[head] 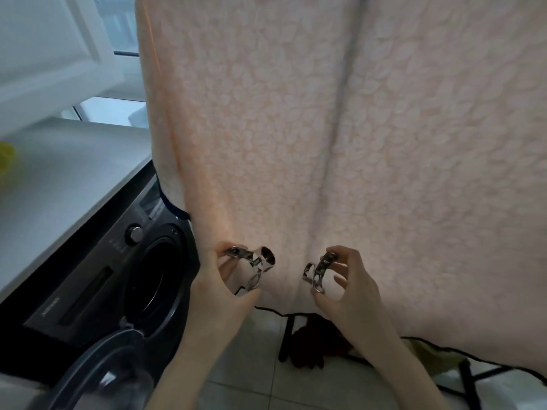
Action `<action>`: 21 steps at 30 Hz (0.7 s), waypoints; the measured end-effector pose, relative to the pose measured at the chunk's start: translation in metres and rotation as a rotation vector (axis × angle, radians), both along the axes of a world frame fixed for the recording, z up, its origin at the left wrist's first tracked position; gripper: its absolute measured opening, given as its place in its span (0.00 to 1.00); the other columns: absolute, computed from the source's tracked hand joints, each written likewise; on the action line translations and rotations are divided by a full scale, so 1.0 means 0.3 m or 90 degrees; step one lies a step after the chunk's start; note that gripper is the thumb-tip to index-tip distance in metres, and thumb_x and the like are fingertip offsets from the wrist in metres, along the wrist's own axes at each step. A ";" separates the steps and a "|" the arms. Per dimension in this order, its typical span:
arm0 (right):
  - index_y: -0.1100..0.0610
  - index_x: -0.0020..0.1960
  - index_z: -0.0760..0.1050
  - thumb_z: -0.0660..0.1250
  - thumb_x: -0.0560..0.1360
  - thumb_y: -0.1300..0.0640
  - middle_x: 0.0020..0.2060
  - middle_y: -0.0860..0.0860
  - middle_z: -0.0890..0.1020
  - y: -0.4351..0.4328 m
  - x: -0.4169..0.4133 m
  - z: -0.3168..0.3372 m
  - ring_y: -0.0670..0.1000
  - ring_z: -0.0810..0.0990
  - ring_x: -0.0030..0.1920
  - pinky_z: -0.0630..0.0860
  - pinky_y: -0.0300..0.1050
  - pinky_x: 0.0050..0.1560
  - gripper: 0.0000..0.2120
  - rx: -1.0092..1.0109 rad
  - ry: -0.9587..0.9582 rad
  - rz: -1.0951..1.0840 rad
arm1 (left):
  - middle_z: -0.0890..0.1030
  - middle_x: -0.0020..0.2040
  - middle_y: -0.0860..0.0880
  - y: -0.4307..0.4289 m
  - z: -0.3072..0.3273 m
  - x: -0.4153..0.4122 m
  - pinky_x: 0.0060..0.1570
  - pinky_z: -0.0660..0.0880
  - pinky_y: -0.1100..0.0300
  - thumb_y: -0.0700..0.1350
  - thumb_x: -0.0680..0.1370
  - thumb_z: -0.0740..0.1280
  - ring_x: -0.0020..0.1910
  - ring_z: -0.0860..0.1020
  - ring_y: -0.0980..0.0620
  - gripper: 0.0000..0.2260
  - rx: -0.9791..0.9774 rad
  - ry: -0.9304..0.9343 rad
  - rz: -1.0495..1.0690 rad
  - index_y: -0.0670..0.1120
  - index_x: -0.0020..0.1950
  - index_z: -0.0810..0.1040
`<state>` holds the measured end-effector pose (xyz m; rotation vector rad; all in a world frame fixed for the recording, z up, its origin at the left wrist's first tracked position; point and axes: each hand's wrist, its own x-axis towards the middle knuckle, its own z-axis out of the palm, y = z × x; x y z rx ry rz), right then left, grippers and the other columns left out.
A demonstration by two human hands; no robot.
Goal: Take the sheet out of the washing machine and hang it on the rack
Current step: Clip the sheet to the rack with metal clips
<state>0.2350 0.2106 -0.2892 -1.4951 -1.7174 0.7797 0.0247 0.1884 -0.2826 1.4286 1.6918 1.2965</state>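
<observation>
One metal clip [254,266] in left hand [225,294], another in right hand [352,288], facing sheet [325,128]

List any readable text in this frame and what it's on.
Nothing can be read.
Small white word on the washer front: blurred.
Marks beside the knob: too small.
Sheet, left clip, right clip: no text.
</observation>
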 end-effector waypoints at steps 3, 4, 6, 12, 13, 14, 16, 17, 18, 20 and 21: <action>0.45 0.58 0.63 0.76 0.67 0.58 0.53 0.40 0.76 0.053 0.060 0.029 0.40 0.76 0.55 0.73 0.36 0.55 0.28 0.015 -0.016 0.005 | 0.81 0.54 0.56 0.042 0.041 0.049 0.49 0.77 0.67 0.40 0.64 0.81 0.54 0.78 0.64 0.29 0.019 -0.011 -0.003 0.57 0.57 0.72; 0.45 0.58 0.63 0.76 0.66 0.58 0.53 0.41 0.76 0.073 0.072 0.042 0.40 0.76 0.55 0.72 0.35 0.56 0.29 0.020 -0.025 0.010 | 0.81 0.54 0.56 0.058 0.057 0.059 0.49 0.77 0.65 0.40 0.64 0.81 0.54 0.78 0.64 0.28 0.029 -0.012 -0.003 0.57 0.57 0.72; 0.43 0.58 0.62 0.77 0.66 0.55 0.54 0.41 0.75 0.114 0.087 0.071 0.39 0.75 0.56 0.71 0.36 0.57 0.30 0.044 -0.053 0.025 | 0.80 0.55 0.56 0.094 0.087 0.069 0.48 0.77 0.67 0.39 0.65 0.80 0.55 0.78 0.64 0.27 0.051 -0.012 -0.001 0.56 0.57 0.73; 0.43 0.61 0.63 0.74 0.68 0.49 0.57 0.39 0.73 0.266 0.082 0.224 0.40 0.72 0.59 0.66 0.34 0.57 0.27 0.186 -0.129 0.063 | 0.79 0.56 0.58 0.232 0.209 0.039 0.48 0.73 0.74 0.37 0.64 0.79 0.55 0.78 0.65 0.28 0.142 0.002 -0.015 0.58 0.56 0.73; 0.45 0.62 0.64 0.74 0.69 0.48 0.57 0.40 0.72 0.301 0.077 0.258 0.41 0.70 0.59 0.64 0.31 0.57 0.27 0.208 -0.154 0.073 | 0.80 0.56 0.57 0.259 0.235 0.030 0.50 0.73 0.74 0.37 0.64 0.79 0.56 0.78 0.65 0.28 0.162 0.005 -0.021 0.57 0.56 0.74; 0.46 0.63 0.65 0.74 0.69 0.48 0.58 0.40 0.70 0.336 0.072 0.295 0.42 0.69 0.59 0.62 0.29 0.55 0.27 0.223 -0.177 0.082 | 0.80 0.56 0.57 0.286 0.263 0.019 0.52 0.73 0.73 0.36 0.64 0.79 0.56 0.78 0.64 0.28 0.181 0.008 -0.028 0.56 0.56 0.74; 0.48 0.63 0.65 0.74 0.69 0.49 0.59 0.41 0.68 0.409 0.059 0.367 0.43 0.66 0.60 0.61 0.27 0.54 0.27 0.251 -0.218 0.099 | 0.80 0.57 0.56 0.344 0.316 -0.001 0.54 0.74 0.72 0.35 0.64 0.79 0.56 0.78 0.64 0.27 0.215 0.016 -0.035 0.55 0.56 0.74; 0.49 0.63 0.66 0.74 0.69 0.49 0.59 0.42 0.68 0.445 0.051 0.402 0.44 0.66 0.59 0.61 0.28 0.54 0.27 0.271 -0.235 0.105 | 0.80 0.57 0.56 0.375 0.340 -0.012 0.54 0.74 0.72 0.34 0.64 0.79 0.57 0.78 0.64 0.27 0.231 0.018 -0.036 0.55 0.56 0.75; 0.49 0.63 0.66 0.74 0.69 0.50 0.59 0.43 0.68 0.480 0.043 0.434 0.45 0.67 0.59 0.62 0.30 0.53 0.27 0.290 -0.252 0.109 | 0.80 0.57 0.56 0.405 0.363 -0.022 0.54 0.74 0.71 0.34 0.64 0.78 0.57 0.78 0.64 0.27 0.243 0.016 -0.036 0.55 0.56 0.75; 0.50 0.64 0.66 0.74 0.69 0.51 0.58 0.43 0.70 0.543 0.022 0.499 0.46 0.69 0.57 0.65 0.33 0.53 0.27 0.315 -0.273 0.118 | 0.80 0.57 0.53 0.465 0.409 -0.044 0.57 0.75 0.65 0.34 0.64 0.78 0.57 0.78 0.62 0.27 0.270 0.018 -0.036 0.56 0.55 0.75; 0.49 0.65 0.65 0.74 0.69 0.52 0.59 0.44 0.72 0.572 0.009 0.529 0.47 0.70 0.58 0.69 0.37 0.54 0.28 0.326 -0.276 0.125 | 0.80 0.56 0.53 0.495 0.432 -0.057 0.58 0.75 0.63 0.34 0.64 0.79 0.57 0.78 0.62 0.27 0.291 0.031 -0.037 0.56 0.55 0.75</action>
